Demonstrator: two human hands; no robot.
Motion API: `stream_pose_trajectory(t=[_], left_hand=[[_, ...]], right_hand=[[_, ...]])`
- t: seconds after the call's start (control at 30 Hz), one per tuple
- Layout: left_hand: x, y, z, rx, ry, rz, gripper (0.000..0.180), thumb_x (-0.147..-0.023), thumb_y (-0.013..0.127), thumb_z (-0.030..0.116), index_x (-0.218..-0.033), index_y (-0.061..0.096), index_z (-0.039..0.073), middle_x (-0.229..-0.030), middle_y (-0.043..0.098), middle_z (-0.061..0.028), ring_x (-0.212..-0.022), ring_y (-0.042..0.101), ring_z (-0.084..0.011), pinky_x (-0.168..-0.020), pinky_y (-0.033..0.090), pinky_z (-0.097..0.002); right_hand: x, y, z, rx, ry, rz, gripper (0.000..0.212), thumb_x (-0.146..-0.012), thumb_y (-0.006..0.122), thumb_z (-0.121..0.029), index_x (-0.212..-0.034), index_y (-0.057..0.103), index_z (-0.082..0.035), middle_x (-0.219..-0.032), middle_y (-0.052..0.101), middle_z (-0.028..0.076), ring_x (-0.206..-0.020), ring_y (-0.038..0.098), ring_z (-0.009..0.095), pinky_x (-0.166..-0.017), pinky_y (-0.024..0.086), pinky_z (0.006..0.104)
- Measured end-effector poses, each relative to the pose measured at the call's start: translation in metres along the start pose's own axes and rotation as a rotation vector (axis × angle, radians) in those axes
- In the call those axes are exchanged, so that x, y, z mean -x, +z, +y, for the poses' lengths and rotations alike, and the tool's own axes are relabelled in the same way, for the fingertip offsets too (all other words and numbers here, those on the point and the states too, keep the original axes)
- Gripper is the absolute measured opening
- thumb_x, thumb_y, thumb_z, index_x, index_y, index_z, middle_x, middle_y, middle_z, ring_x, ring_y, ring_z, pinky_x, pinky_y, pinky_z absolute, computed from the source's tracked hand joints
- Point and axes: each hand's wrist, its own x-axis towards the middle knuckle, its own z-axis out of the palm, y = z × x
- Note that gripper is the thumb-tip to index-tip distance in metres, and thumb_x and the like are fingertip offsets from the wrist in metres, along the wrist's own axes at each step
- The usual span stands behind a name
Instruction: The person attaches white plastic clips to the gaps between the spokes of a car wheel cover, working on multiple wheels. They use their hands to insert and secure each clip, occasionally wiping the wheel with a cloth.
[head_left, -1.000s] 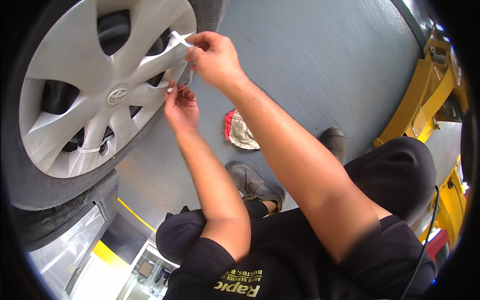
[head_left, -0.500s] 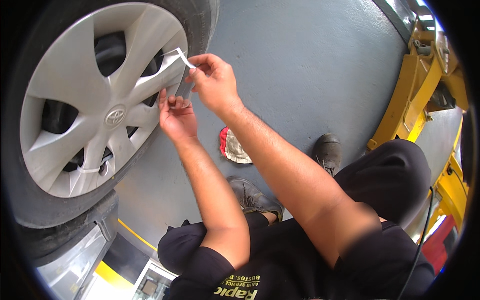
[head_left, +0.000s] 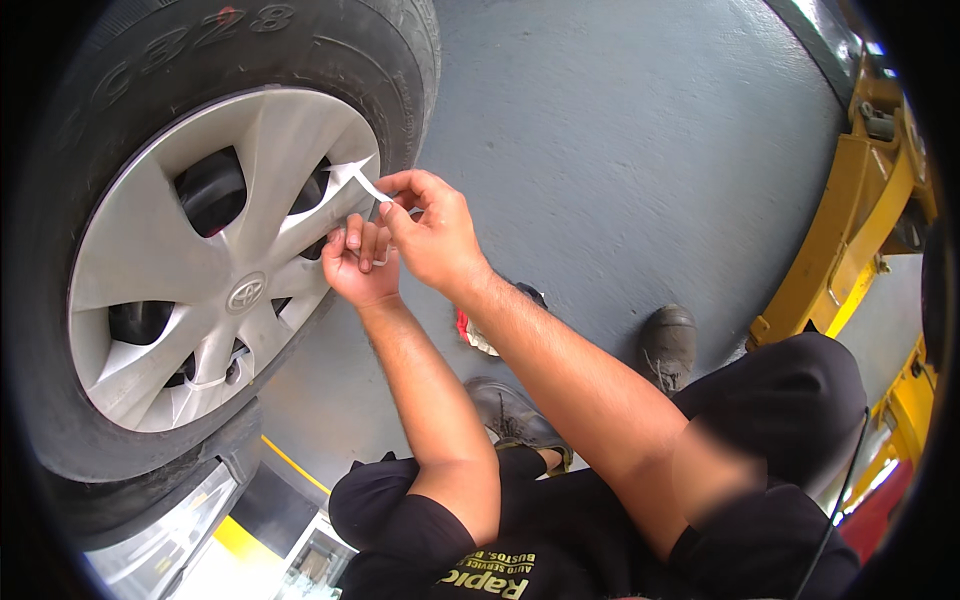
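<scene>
A thin white cable tie (head_left: 371, 186) loops at a spoke near the right edge of the silver wheel cover (head_left: 130, 255). My right hand (head_left: 436, 228) pinches the tie's strip between thumb and fingers, just off the tyre's side. Below it, my left hand (head_left: 362, 262) is turned palm up with its fingers curled, close to the rim. A pale thin curve shows by those fingers; what they hold is too small to make out. Another white cable tie (head_left: 207, 384) runs across a lower spoke of the same cover.
The black tyre (head_left: 110, 110) surrounds the cover. A red and off-white cloth (head_left: 476, 332) lies on the grey floor (head_left: 600, 150), partly behind my right forearm. My boots (head_left: 665, 345) are below. A yellow metal frame (head_left: 815, 250) stands at the right.
The view has shifted, so the wheel sits lower and more of the tyre shows. My left index finger has curled in. My right hand keeps its pinch on the cable tie.
</scene>
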Motion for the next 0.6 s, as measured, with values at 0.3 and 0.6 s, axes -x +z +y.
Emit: stream_pose_trajectory(t=[0.3,0.6], left_hand=[[-0.006,-0.006,0.004,-0.001,-0.145,-0.195,0.032,-0.099,0.054,0.032,-0.070,0.054,0.016,-0.056,0.043,0.0061,-0.053,0.033,-0.0068,-0.058,0.030,-0.0251],[-0.003,0.005,0.007,-0.025,-0.142,-0.133,0.031,-0.099,0.057,0.037,-0.077,0.058,0.016,-0.055,0.037,0.0073,-0.057,0.033,-0.0070,-0.065,0.033,-0.0261]], right_hand=[[-0.003,0.003,-0.001,0.084,-0.021,0.002,0.021,-0.093,0.062,-0.002,-0.113,0.069,0.000,-0.098,0.068,0.009,-0.086,0.067,0.013,-0.075,0.058,0.0301],[-0.007,0.015,-0.007,0.143,-0.174,0.022,0.021,-0.095,0.062,-0.003,-0.115,0.067,0.001,-0.101,0.069,0.011,-0.089,0.071,0.015,-0.075,0.060,0.0303]])
